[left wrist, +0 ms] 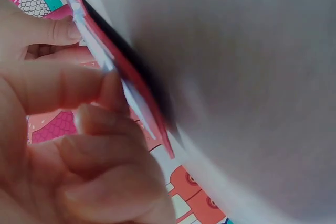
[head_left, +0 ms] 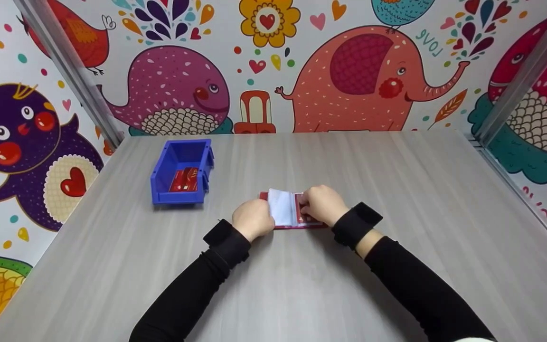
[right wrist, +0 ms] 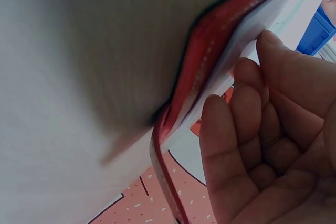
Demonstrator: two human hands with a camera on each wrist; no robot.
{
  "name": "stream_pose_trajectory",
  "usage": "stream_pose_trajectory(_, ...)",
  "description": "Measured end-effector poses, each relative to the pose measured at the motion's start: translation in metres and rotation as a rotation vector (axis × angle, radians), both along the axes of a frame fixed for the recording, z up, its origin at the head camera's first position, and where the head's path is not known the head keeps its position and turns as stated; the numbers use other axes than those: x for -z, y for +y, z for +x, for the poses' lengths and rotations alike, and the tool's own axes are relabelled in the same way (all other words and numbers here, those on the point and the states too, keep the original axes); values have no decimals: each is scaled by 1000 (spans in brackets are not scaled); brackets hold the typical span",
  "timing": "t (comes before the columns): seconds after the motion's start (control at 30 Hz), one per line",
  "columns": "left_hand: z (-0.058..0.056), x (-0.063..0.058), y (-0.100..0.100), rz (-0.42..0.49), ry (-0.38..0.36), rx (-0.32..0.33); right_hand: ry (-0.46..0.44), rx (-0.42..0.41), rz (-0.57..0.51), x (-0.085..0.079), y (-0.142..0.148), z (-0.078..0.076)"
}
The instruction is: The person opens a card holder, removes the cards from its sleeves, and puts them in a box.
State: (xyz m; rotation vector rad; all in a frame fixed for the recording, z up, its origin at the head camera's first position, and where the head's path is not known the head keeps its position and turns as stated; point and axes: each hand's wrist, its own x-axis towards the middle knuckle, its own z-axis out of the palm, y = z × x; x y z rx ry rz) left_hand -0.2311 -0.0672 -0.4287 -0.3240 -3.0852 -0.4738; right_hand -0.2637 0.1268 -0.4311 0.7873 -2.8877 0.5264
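A small red card holder (head_left: 298, 227) lies spread on the table, with whitish clear sleeves (head_left: 280, 208) over its left half. My left hand (head_left: 253, 219) holds its left edge. In the left wrist view the thumb and forefinger (left wrist: 113, 90) pinch the sleeves and cover. My right hand (head_left: 325, 205) is over the right half, where a red card (head_left: 307, 219) shows partly beneath it. In the right wrist view its bent fingers (right wrist: 247, 85) and thumb touch or nearly touch the sleeves. Whether they pinch anything is hidden.
A blue plastic bin (head_left: 177, 198) stands at the back left of the table, holding red cards (head_left: 185, 180). The grey wood-grain table (head_left: 273, 289) ends at walls with cartoon animals (head_left: 349, 80) behind and on both sides.
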Motion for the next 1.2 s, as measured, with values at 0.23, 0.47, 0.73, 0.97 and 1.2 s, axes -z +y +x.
stream_pose_trajectory(0.23, -1, 0, 3, -22, -45, -31, -9, 7, -1, 0, 0, 0)
stream_pose_trajectory(0.47, -1, 0, 4, -40, -47, -38, -7, 4, 5, 0, 0, 0)
stream_pose_trajectory(0.73, 1, -3, 2, -34, -30, -32, -12, -4, 14, 0, 1, -1)
stream_pose_trajectory(0.97, 2, -5, -1, -44, 1, -34, 1, -17, 15, 2, 1, -2)
stream_pose_trajectory(1.2, -1, -4, -1, -43, -18, -29, 1, -21, 18, 2, 1, -2)
